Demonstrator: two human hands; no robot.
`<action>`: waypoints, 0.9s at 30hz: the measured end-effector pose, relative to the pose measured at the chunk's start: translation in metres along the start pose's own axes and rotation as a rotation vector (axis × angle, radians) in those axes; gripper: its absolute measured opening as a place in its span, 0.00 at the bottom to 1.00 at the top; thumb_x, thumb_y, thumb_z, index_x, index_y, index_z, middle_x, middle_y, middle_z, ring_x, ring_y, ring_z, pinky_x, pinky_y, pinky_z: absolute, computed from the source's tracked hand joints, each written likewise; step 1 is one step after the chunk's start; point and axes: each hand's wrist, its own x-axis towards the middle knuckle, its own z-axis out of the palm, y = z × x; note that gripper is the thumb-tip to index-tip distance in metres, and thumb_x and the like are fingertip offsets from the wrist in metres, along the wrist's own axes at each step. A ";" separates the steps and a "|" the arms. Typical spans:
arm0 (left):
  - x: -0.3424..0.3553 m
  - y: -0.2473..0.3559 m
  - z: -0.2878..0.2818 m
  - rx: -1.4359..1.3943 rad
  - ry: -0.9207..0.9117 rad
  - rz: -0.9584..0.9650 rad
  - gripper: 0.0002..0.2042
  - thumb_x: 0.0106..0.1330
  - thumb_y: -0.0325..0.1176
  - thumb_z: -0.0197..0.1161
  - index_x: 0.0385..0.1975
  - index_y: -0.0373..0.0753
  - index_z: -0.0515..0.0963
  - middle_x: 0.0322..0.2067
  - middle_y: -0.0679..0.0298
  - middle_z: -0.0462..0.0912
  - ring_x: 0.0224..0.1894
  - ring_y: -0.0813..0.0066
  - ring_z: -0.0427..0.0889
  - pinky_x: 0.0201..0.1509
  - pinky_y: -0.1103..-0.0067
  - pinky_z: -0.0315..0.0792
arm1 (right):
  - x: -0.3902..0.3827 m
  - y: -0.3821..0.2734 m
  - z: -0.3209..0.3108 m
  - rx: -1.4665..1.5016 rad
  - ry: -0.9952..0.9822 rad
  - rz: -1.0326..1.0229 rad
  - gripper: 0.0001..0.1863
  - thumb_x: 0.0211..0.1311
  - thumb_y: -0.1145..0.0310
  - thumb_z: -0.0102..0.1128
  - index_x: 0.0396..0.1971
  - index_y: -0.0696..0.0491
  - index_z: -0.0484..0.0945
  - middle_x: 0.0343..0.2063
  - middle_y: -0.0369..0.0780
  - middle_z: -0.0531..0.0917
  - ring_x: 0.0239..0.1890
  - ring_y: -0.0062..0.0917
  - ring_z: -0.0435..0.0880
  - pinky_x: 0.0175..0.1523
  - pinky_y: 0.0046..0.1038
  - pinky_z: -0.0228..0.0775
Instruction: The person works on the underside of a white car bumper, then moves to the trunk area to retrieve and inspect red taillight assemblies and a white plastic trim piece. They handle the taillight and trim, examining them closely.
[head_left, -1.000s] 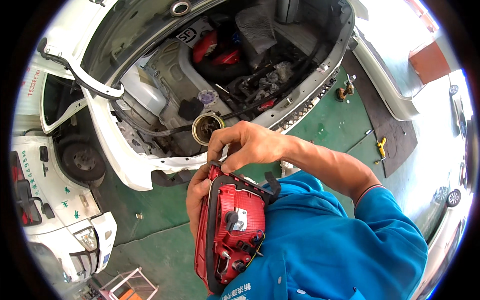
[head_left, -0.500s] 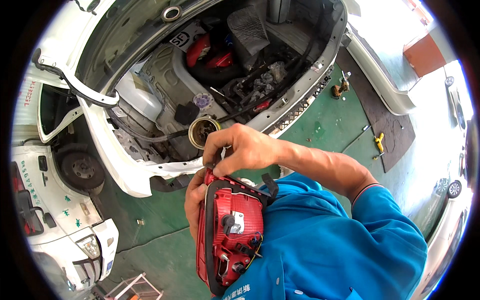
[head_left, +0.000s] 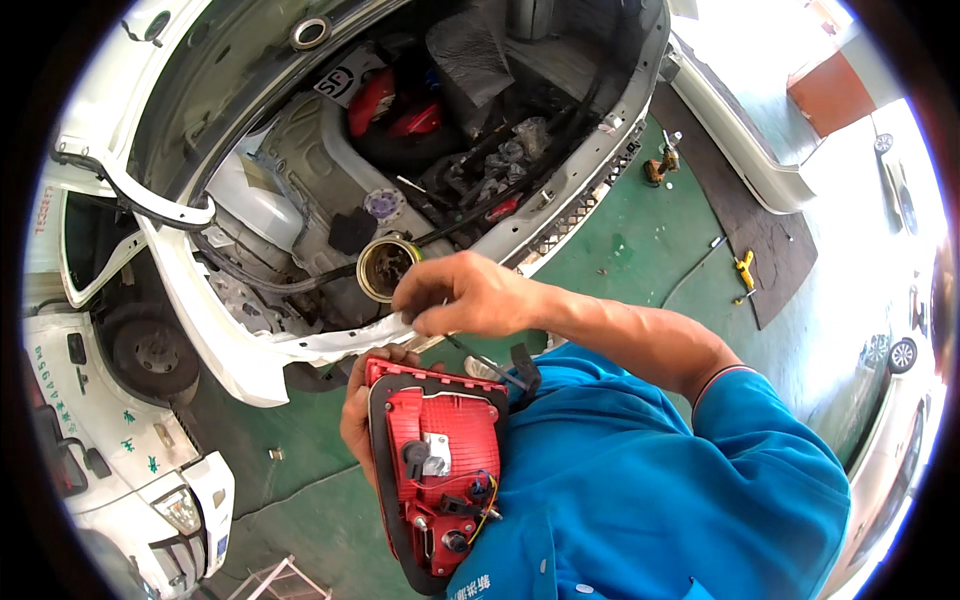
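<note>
A worker's left hand [head_left: 356,418] has its grip wrapped around the upper left edge of a red lamp [head_left: 470,425], held close to a blue shirt [head_left: 650,450] behind a white car [head_left: 225,345]. The right hand [head_left: 470,295] hovers beyond the lamp's upper end, fingers curled toward the thumb; whether they pinch anything cannot be told. The lamp looks fairly light for its bulk, its plastic shell stiff, slick and likely to crack if dropped, best taken by its outer edges, away from the sockets [head_left: 456,541]. Its long axis runs from car to worker, lower end leaning slightly right, upper end pointing carward, socketed back facing up.
</note>
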 end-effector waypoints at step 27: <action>-0.011 0.030 -0.144 -0.419 -0.277 -0.024 0.21 0.71 0.41 0.54 0.59 0.37 0.72 0.55 0.55 0.78 0.62 0.58 0.75 0.71 0.50 0.66 | 0.025 0.045 -0.002 0.980 0.302 -0.165 0.16 0.67 0.73 0.63 0.54 0.55 0.78 0.49 0.45 0.84 0.52 0.35 0.85 0.56 0.31 0.82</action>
